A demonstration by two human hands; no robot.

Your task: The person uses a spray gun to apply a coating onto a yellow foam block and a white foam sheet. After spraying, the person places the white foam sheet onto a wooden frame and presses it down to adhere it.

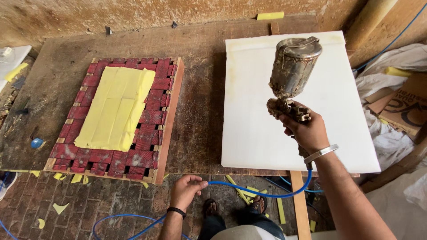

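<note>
Right hand (307, 131) grip clenches spray gun (291, 78) over white sheet (258, 120); left hand (184, 191) pinches blue hose (267, 193)

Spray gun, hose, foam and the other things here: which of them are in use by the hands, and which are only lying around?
In use:
- spray gun, held by the right hand
- blue hose, held by the left hand
- white foam sheet, under the gun

Lying about:
- red webbed frame with yellow foam
- yellow scraps on the floor
- cardboard at the right
</note>
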